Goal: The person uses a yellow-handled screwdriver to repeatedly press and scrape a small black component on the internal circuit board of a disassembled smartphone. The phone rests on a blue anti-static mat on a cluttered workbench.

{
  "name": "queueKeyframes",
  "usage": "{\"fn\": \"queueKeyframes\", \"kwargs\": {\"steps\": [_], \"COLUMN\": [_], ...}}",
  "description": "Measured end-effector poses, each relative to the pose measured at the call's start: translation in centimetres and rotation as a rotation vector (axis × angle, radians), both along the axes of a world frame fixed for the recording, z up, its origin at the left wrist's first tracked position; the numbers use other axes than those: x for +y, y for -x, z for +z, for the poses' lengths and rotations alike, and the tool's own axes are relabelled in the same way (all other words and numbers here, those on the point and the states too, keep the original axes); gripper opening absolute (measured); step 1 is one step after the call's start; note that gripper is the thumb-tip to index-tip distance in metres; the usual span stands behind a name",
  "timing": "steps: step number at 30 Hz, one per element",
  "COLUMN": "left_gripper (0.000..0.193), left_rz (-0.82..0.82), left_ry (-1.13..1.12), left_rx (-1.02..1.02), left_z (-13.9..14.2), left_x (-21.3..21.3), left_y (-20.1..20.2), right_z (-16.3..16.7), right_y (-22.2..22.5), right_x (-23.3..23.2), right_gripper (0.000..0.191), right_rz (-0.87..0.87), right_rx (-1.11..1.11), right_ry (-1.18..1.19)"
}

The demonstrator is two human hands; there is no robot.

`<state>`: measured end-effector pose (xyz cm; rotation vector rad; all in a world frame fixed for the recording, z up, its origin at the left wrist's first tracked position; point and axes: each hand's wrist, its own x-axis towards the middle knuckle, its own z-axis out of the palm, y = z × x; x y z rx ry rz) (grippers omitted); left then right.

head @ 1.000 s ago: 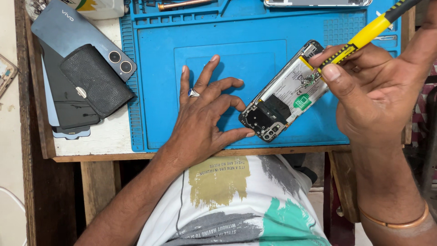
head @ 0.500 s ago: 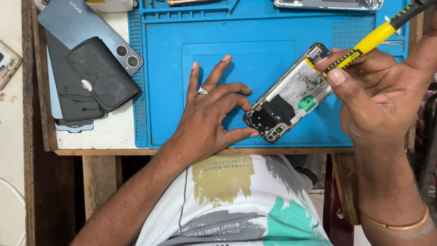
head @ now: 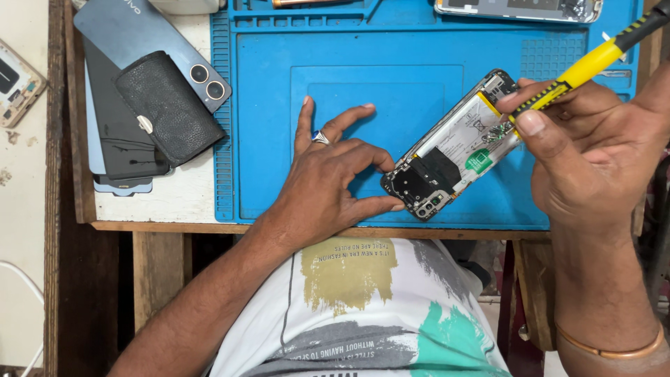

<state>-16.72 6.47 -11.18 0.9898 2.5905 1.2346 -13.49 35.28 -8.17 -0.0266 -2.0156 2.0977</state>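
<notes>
Two bare hands at work. Left hand (head: 324, 185) splayed flat on the blue silicone repair mat (head: 279, 139), thumb and forefinger tips pinching the lower end of the opened black smartphone with exposed battery (head: 450, 150). Phone lies diagonal on the mat, near its front edge. Right hand (head: 586, 160) closed around the yellow-and-black-handled screwdriver (head: 586, 66), tip at the phone's upper end. Risk: the tip could slip and gouge the battery or board, since only fingertips brace the phone. Farther left: stacked phones under a black leather pouch (head: 167, 108).
</notes>
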Motion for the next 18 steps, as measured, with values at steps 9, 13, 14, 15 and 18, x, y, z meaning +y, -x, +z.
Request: {"fn": "queueKeyframes", "kwargs": {"steps": [9, 13, 14, 15, 18], "left_gripper": [0.05, 0.069, 0.072, 0.075, 0.074], "left_rz": [-0.018, -0.023, -0.024, -0.025, -0.03], "left_ry": [-0.083, -0.067, -0.066, -0.065, -0.058], "left_rx": [-0.017, -0.029, -0.03, -0.03, -0.026], "left_z": [-0.3, -0.6, -0.6, -0.7, -0.8], "left_x": [-0.1, -0.1, -0.1, -0.1, -0.1], "left_y": [0.0, 0.1, 0.1, 0.1, 0.1], "right_z": [-0.5, -0.4, -0.4, -0.4, -0.2], "right_y": [-0.1, 0.2, 0.3, 0.5, 0.8], "right_x": [1.0, 0.5, 0.3, 0.1, -0.5], "right_gripper": [0.105, 0.11, 0.112, 0.113, 0.113], "right_rz": [0.047, 0.038, 0.018, 0.006, -0.012], "right_rx": [0.017, 0.033, 0.021, 0.014, 0.005], "right_ry": [-0.072, -0.077, -0.028, 0.002, 0.052]}}
